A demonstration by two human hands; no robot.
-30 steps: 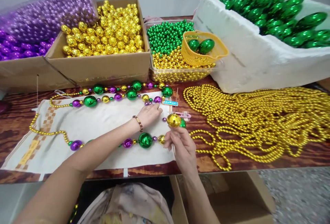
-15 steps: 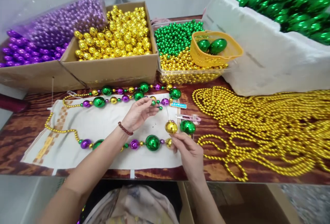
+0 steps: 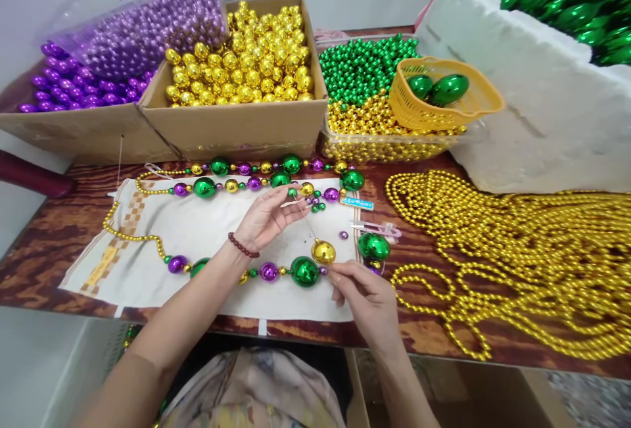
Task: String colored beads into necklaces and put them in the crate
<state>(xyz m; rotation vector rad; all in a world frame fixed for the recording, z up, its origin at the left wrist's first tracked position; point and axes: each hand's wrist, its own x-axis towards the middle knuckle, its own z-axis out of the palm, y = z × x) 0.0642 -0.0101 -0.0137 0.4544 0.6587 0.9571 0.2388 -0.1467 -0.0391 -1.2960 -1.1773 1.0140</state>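
Note:
My left hand (image 3: 263,221), above the white cloth, pinches a small green bead (image 3: 292,192) between thumb and forefinger, its other fingers loosely curled. From there a thin thread or needle slants down to a shiny gold bead (image 3: 323,252). Just below that bead, my right hand (image 3: 369,296) is closed in a pinch, apparently on the string. The lower strand of large green, purple and gold beads (image 3: 305,271) leads up to my right fingertips. Several small green and purple beads (image 3: 316,206) are beside my left fingertips; whether they touch is unclear. One small purple bead (image 3: 344,235) lies apart.
Pink-handled snips (image 3: 377,229) and a blue label (image 3: 357,204) lie right of the cloth (image 3: 162,290). Behind are a cardboard box (image 3: 236,129) of beads, a clear tub (image 3: 389,146), a yellow basket (image 3: 446,116) and a white foam box (image 3: 532,112). Gold bead chains (image 3: 532,270) cover the right side.
The view has shifted, so the scene appears further right. Over the cloth, the gold bead has moved left, and its thread now slants up to the green bead in my left hand.

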